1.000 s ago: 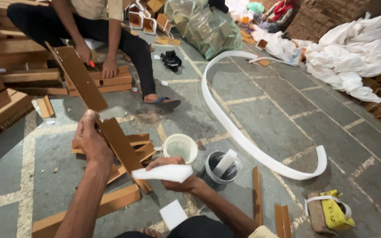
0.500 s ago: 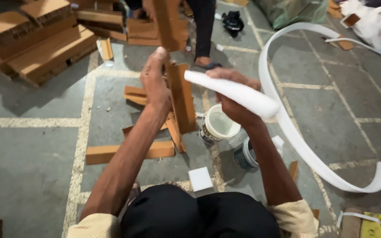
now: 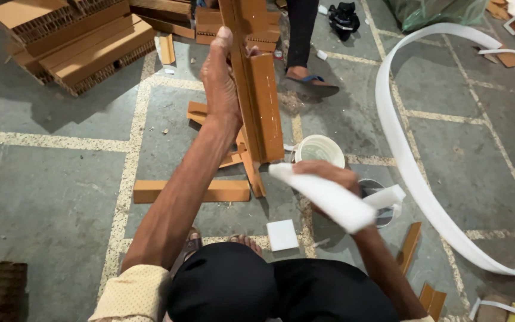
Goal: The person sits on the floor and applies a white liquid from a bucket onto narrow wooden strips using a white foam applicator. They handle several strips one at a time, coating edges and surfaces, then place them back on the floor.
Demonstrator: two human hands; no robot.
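Grey stone floor [image 3: 49, 203] with pale speckled joints fills the frame, strewn with honeycomb cardboard offcuts. At upper centre the left hand [image 3: 220, 77] is closed around a long brown honeycomb cardboard strip [image 3: 256, 89], holding it upright with the thumb stretched up along its edge; the strip's top runs out of the frame. Lower and to the right, the right hand [image 3: 329, 179] grips a piece of white edging strip [image 3: 326, 197], held slanting just beside the cardboard's lower end. Behind that hand stand a white cup [image 3: 319, 149] and a darker pot [image 3: 382, 209], close together. A long white band [image 3: 406, 173] curves across the right of the frame. Stacked cardboard blocks [image 3: 73, 36] lie at upper left, and another person's sandalled foot [image 3: 308, 83] stands at upper centre.
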